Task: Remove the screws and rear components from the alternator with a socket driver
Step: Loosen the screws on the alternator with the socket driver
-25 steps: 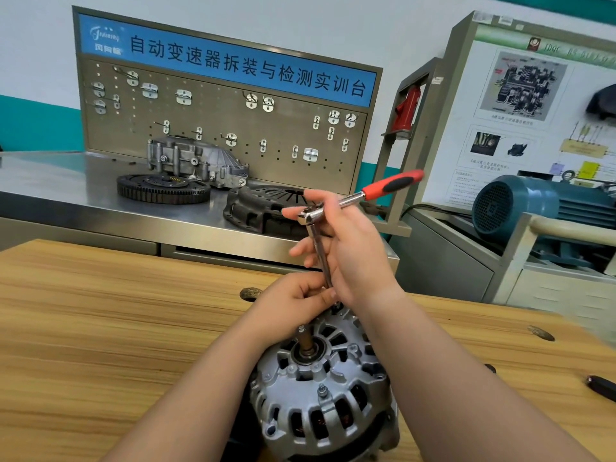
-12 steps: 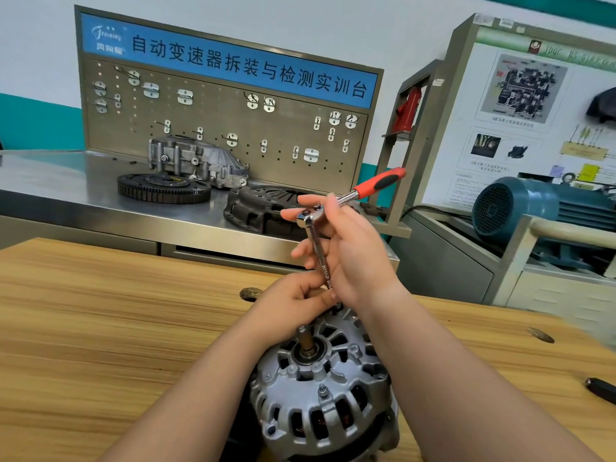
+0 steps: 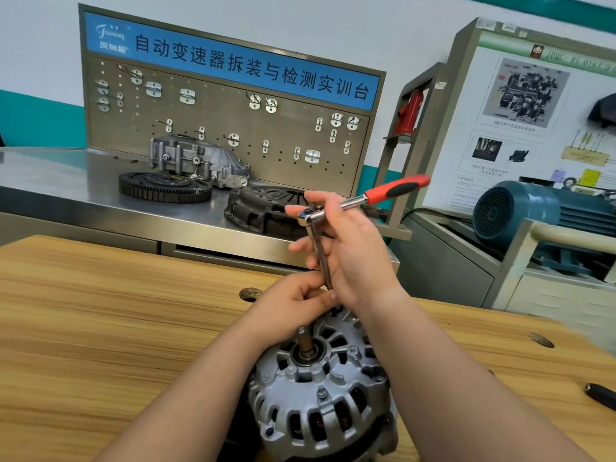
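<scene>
With my right hand (image 3: 353, 258) gripping the socket driver (image 3: 350, 202) at its head and my left hand (image 3: 293, 303) pinching its shaft mid-frame, any tilt could slip it off the alternator (image 3: 320, 395).

Silver alternator (image 3: 313, 405) shaft-up; red-handled socket driver (image 3: 311, 217) upright at far rim, prob. engaged.

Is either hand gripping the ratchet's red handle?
No, the red handle sticks out free; the right hand holds the ratchet head, the left hand the extension bar.
</scene>
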Tool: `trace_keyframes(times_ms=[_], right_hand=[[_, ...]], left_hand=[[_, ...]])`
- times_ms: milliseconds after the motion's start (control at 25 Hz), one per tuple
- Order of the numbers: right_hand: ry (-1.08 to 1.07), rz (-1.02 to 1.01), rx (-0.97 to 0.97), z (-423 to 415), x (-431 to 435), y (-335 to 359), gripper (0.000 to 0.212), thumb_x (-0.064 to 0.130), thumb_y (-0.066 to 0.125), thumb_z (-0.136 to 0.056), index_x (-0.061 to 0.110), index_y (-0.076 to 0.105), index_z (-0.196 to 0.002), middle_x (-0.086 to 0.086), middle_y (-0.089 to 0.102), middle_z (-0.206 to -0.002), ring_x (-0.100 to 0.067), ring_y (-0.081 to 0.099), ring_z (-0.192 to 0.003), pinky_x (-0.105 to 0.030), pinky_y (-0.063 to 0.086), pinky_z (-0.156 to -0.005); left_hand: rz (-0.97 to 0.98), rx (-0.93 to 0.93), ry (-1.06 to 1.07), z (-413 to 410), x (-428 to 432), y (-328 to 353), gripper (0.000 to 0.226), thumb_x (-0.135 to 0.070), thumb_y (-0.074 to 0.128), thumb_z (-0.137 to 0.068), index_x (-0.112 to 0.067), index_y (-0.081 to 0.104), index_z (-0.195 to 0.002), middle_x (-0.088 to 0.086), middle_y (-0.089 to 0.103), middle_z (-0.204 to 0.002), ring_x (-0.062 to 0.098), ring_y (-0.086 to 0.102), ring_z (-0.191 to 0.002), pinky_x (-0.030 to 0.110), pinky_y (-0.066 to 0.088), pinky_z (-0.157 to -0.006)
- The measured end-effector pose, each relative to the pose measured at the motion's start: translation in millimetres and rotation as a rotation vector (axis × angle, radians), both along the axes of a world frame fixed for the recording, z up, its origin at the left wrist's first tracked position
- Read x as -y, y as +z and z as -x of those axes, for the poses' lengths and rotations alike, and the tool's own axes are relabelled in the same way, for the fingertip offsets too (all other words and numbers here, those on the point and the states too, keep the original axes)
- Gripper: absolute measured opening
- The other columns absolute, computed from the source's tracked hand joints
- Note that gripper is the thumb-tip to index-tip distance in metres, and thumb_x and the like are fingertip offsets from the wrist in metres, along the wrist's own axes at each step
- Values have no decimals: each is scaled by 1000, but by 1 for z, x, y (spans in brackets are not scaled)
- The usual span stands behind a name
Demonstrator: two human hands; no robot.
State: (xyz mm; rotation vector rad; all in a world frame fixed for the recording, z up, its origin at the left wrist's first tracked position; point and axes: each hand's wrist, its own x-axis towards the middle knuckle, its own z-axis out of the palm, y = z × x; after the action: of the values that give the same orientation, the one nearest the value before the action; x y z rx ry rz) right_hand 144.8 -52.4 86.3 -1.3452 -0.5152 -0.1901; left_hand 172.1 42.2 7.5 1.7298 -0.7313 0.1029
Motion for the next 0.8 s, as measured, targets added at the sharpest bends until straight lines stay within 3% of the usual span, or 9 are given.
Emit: trace_keyframes(times_ms=[80, 160, 240, 400, 520, 600, 680, 720, 800], right_hand=[[-82, 115, 145, 1, 0, -4, 22, 16, 52, -98, 28, 68, -94, 2, 71, -103, -17, 68, -84, -22, 48, -49], [-163, 232, 277, 0, 0, -7, 29, 11, 57, -95, 36, 71, -90, 2, 68, -111, -17, 66, -100, -21, 52, -57], [-153, 210, 272, 0, 1, -6, 26, 12, 54, -97, 32, 70, -93, 2, 69, -108, -14, 69, -87, -22, 51, -55], [-13, 7, 7, -2, 1, 1, 26, 24, 36, -104, 16, 60, -100, -1, 74, -99, -18, 65, -56, -24, 40, -46], [0, 14, 9, -2, 1, -1, 24, 24, 37, -104, 16, 59, -100, -2, 74, -102, -19, 66, -58, -25, 38, -46], [-114, 163, 201, -1, 1, -4, 20, 17, 45, -101, 22, 64, -98, 3, 70, -109, -16, 69, -69, -25, 45, -49], [-228, 347, 396, 0, 0, -7, 22, 14, 50, -99, 29, 67, -96, 8, 66, -113, -13, 69, -81, -25, 50, -54], [-230, 356, 405, -1, 0, -7, 23, 15, 50, -99, 31, 67, -96, 8, 66, -112, -13, 69, -81, -25, 51, -55], [-129, 190, 218, -2, 1, -4, 22, 20, 44, -102, 27, 65, -101, 3, 70, -107, -16, 70, -70, -25, 48, -51]], left_hand=[[32, -24, -16, 0, 1, 0, 26, -33, 57, -81, -8, 65, -86, 42, 55, -83, 24, 46, -74, 43, 41, -69], [30, -8, 26, -1, 3, 0, 25, -32, 57, -79, -8, 64, -82, 44, 55, -87, 25, 48, -75, 54, 45, -73], [19, -7, 51, -2, 3, 0, 24, -31, 59, -82, -7, 65, -84, 42, 56, -86, 23, 48, -74, 48, 44, -69], [2, -26, 38, -4, 0, -3, 13, -19, 58, -92, -7, 62, -87, 29, 52, -69, 20, 43, -66, 33, 32, -64], [16, -25, 18, -3, 1, -2, 15, -15, 57, -92, -2, 61, -87, 27, 52, -68, 21, 42, -66, 33, 31, -64], [7, -14, 50, -3, 2, -1, 14, -15, 59, -91, -13, 67, -80, 32, 57, -74, 20, 45, -69, 34, 34, -67], [-13, 4, 88, -3, 2, 0, 27, -14, 60, -90, -28, 67, -68, 26, 56, -71, 18, 44, -66, 31, 33, -64], [-23, 8, 99, -3, 2, 0, 28, -15, 60, -90, -30, 66, -66, 24, 56, -70, 18, 44, -65, 31, 33, -63], [-26, 2, 80, -2, 1, -1, 18, -19, 60, -91, -21, 64, -74, 27, 55, -69, 17, 45, -64, 32, 34, -64]])
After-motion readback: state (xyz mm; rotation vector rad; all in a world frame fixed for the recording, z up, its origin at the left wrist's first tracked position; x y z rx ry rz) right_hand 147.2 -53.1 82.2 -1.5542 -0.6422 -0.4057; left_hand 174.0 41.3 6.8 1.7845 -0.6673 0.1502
